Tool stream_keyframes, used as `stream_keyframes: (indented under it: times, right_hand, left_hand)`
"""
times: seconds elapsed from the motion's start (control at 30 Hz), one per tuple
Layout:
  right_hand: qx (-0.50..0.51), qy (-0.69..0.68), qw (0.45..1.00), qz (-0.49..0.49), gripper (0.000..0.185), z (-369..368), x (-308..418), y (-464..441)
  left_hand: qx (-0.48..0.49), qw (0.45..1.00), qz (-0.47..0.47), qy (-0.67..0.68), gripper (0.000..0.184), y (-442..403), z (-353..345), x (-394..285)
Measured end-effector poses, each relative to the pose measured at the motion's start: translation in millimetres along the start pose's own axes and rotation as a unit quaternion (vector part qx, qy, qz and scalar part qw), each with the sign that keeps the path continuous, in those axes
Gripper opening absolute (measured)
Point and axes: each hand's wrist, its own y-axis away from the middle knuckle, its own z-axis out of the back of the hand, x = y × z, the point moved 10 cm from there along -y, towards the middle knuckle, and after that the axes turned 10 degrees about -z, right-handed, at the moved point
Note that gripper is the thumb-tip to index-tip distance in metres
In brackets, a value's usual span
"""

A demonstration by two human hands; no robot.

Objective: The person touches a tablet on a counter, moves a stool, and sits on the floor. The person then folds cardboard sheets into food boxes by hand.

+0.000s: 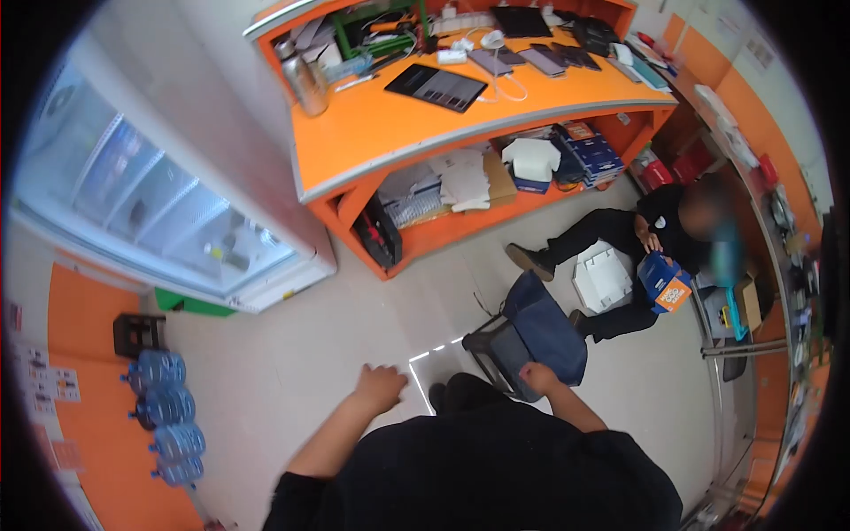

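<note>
Indoors, pale floor (pixel 283 354) bears 1 stool (pixel 501 351) near the right hand (pixel 538 379).

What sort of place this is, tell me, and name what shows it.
Probably a small shop or service counter: an orange counter bearing a tablet and apparent phones, plus a glass-fronted fridge.

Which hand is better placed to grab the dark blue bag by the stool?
Probably your right hand: it appears right beside the dark blue bag, while your left hand hangs farther off.
</note>
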Motion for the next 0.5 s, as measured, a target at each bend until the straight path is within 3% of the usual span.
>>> stream_keyframes:
  times: [0.03, 0.1, 0.2, 0.23, 0.33, 0.4, 0.47, 0.5]
  right_hand:
    - [0.001, -0.02, 1.0, 0.0, 0.026, -4, 0, 2]
    - [0.049, -0.009, 0.998, -0.033, 0.026, -10, 3, 0]
    - [0.115, 0.087, 0.988, -0.057, 0.026, -44, -45, -25]
    - [0.12, 0.117, 0.985, -0.047, 0.026, -49, -66, -44]
    - [0.045, 0.112, 0.989, -0.079, 0.026, 9, -65, -94]
    - [-0.167, -0.061, 0.973, -0.149, 0.025, 120, -17, -111]
    - [-0.459, -0.215, 0.861, -0.053, 0.024, 238, 44, -122]
    - [-0.467, -0.286, 0.835, 0.044, 0.02, 293, 95, -129]
  left_hand:
    - [-0.105, 0.993, -0.031, 0.047, 0.03, -16, 37, -4]
    - [-0.213, 0.947, -0.122, 0.21, 0.033, -39, 100, -18]
    - [-0.211, 0.93, -0.232, 0.192, 0.032, -50, 134, -21]
    - [-0.165, 0.94, -0.23, 0.192, 0.032, -57, 127, -3]
    - [-0.118, 0.988, -0.067, 0.072, 0.032, -63, 125, 88]
    - [-0.208, 0.971, -0.03, 0.111, 0.03, -51, 157, 129]
    - [-0.293, 0.945, -0.008, 0.147, 0.028, -47, 196, 163]
    - [-0.329, 0.93, -0.002, 0.167, 0.027, -47, 213, 173]
